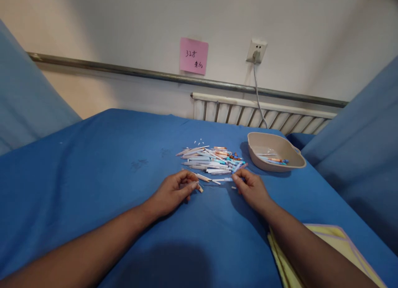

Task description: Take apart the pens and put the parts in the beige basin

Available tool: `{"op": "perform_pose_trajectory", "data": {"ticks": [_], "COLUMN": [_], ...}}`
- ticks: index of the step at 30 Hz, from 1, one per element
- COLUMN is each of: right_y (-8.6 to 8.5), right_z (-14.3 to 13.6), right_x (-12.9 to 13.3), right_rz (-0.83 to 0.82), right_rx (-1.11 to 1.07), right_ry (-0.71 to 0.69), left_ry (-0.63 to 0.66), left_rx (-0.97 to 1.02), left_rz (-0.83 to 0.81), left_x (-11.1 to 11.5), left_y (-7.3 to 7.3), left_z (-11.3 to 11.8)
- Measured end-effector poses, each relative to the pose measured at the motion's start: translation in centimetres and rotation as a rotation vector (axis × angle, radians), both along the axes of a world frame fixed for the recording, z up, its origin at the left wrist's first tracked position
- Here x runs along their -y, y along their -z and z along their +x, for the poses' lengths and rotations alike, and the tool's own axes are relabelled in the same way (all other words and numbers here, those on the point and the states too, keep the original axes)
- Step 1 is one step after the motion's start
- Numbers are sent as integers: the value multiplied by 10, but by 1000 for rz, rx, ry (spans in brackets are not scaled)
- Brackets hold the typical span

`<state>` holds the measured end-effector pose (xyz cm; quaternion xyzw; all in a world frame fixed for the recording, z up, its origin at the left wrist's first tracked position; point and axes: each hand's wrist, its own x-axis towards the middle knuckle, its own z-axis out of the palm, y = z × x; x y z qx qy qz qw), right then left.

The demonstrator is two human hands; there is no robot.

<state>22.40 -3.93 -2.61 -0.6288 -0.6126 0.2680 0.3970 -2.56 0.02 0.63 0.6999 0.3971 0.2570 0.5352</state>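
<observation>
Handwritten "32" [188, 54] on pink note [193, 61], remaining script [198, 64] seemingly illegible.

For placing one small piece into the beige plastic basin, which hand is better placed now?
Probably the right hand: it is clearly nearer the beige plastic basin and seems to pinch a slim white and pale-blue piece. The left hand is farther away.

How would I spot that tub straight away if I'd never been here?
Find the blue sheet in front of the white radiator. The tub stands on it, just right of the pile of pen-like pieces. It is the only open, beige, rounded container there, with a few slim pieces inside.
</observation>
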Motion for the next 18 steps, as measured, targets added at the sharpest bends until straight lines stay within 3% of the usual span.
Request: {"op": "perform_pose_trajectory", "data": {"ticks": [9, 18], "right_y": [-5, -9], "right_z": [-12, -12], "right_x": [8, 11], "right_rz": [-13, 37], "right_rx": [-166, -116], "right_ry": [-127, -100], "left_ry": [11, 79], "left_rx": [-13, -48], "left_rz": [1, -18], "left_x": [2, 5], "left_y": [3, 2], "left_z": [2, 3]}}
